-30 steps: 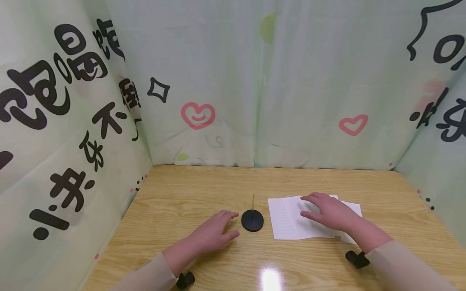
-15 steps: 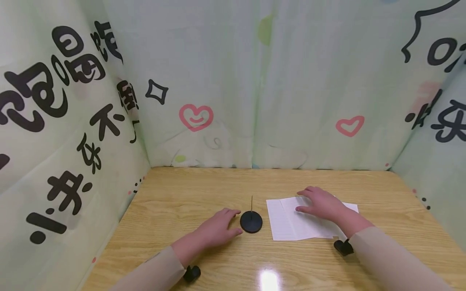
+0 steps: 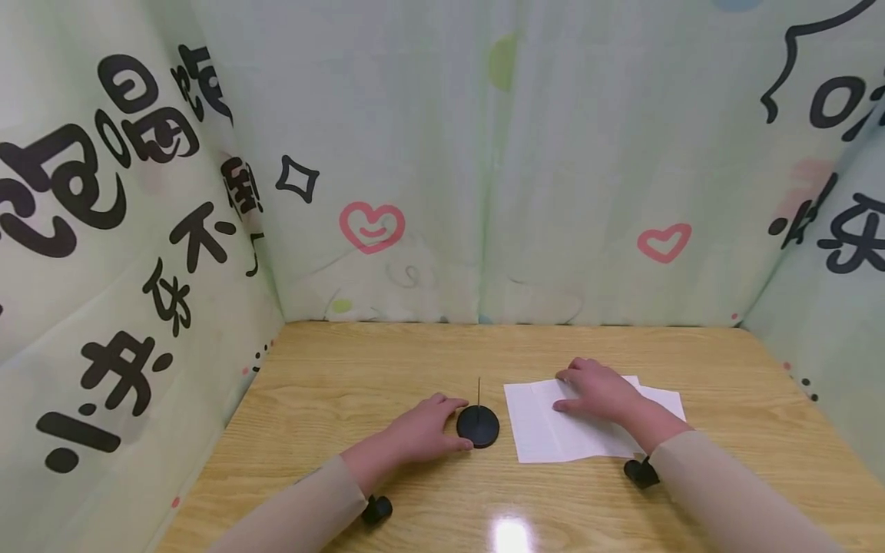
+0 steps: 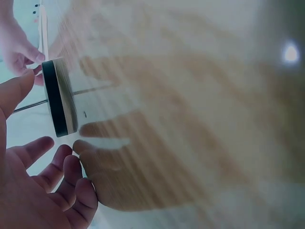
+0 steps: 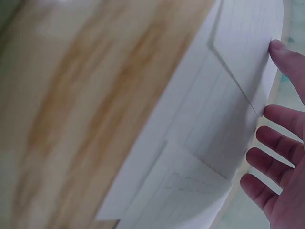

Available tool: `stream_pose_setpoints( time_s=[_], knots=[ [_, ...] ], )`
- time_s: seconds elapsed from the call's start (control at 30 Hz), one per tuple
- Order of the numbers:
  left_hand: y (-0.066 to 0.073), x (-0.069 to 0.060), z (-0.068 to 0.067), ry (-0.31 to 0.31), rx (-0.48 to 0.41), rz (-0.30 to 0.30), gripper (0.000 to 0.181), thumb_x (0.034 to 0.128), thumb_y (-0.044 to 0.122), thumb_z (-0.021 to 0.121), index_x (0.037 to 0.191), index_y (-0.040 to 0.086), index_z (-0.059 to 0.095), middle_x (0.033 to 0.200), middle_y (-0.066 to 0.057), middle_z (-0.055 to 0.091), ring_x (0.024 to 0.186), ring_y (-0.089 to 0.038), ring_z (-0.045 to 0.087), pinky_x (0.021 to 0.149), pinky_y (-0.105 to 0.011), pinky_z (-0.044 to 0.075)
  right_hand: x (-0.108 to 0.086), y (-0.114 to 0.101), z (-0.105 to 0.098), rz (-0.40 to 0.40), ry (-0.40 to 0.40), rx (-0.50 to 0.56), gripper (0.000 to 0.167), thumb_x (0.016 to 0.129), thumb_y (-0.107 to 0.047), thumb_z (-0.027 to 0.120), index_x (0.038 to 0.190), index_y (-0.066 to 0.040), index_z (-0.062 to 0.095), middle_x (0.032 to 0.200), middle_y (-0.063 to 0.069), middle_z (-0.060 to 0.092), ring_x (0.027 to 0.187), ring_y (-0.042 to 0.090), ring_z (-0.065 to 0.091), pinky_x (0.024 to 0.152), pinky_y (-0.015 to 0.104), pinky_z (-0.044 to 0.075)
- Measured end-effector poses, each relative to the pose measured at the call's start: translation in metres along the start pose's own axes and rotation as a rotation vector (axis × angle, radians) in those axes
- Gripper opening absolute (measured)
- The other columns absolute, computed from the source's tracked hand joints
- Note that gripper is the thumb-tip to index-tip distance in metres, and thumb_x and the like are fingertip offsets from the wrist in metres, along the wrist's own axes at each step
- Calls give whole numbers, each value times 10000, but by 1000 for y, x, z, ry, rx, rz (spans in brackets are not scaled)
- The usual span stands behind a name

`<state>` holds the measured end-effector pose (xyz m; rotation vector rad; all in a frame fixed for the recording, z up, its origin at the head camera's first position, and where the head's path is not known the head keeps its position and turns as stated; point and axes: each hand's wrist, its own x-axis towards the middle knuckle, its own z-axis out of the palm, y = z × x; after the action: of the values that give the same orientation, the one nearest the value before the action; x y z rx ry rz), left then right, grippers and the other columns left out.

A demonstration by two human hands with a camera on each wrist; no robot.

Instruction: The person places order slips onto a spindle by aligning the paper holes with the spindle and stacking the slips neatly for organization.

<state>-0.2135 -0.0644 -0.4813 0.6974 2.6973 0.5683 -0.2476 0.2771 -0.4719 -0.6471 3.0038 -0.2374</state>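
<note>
Left hand was half open, thumb and fingers parted beside the near-left rim of a round black disc-shaped base with a thin upright rod; nothing gripped, and contact with the rim could not be told. The base sat flat on a light wood-grain table, left of some overlapping white lined paper sheets. Right hand was over the sheets, fingers apart and gently bent, no grip seen; whether fingertips touched paper was unclear. Pale printed curtain stood behind.
</note>
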Motion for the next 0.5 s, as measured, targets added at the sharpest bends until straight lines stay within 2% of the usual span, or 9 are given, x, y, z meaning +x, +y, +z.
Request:
stream_pose_setpoints(
  time_s=[0.3,0.5],
  knots=[
    [4,4,-1,-13,46,-8,743,844,584,706,1474,270,467,1356,-28,502,1222,-214,540,962,-404,472,4,-5,1,42,-39,13,693,812,-519,765,1263,-10,629,1142,135,591,1023,323,575,891,505,464],
    [4,7,-1,-6,50,1,707,849,550,722,1451,254,499,1303,-30,522,1155,-206,569,925,-392,486,7,-2,4,54,-27,29,626,806,-501,779,1223,-53,649,1128,105,594,1024,307,572,901,508,456]
  ],
)
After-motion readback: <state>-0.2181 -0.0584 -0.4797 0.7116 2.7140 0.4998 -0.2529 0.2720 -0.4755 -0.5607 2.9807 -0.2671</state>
